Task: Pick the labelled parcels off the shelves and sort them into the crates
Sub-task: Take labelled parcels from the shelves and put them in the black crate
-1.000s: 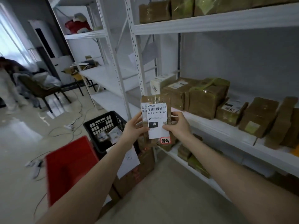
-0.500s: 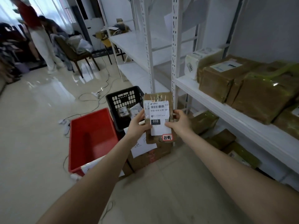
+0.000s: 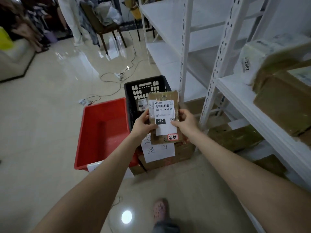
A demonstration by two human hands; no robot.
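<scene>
Holding the brown parcel (image 3: 164,108) by its side edges just as half a second ago, the left hand (image 3: 143,126) and right hand (image 3: 186,121) each pinch it between thumb and curled fingers, with the white label and its "010" mark facing the camera. The grip has not altered, but the view has tipped down and drawn closer to the crates. The red crate (image 3: 94,140) now fills more of the middle and the black crate (image 3: 146,83) stands just behind the parcel's upper edge. The parcel is carried in the air in front of the black crate's near wall, above a cardboard box (image 3: 181,153) that bears a hand-written paper sheet (image 3: 158,151). A foot in a pink perforated clog (image 3: 160,209) has come into view at the bottom, beside a round glint of lamp light (image 3: 126,216) on the tiles. The standing person seen earlier at the upper left now shows only as pale trouser legs (image 3: 76,22). The glossy beige tiled floor (image 3: 50,115) carries loose cables (image 3: 114,78) and a power strip (image 3: 119,75) beyond the crates. White metal shelving (image 3: 217,64) runs along the right, holding brown taped parcels (image 3: 282,98) and a white one marked "2002" (image 3: 252,64), with further packages (image 3: 235,137) on the bottom tier. A dark chair (image 3: 101,26) piled with bags stands farther back.
</scene>
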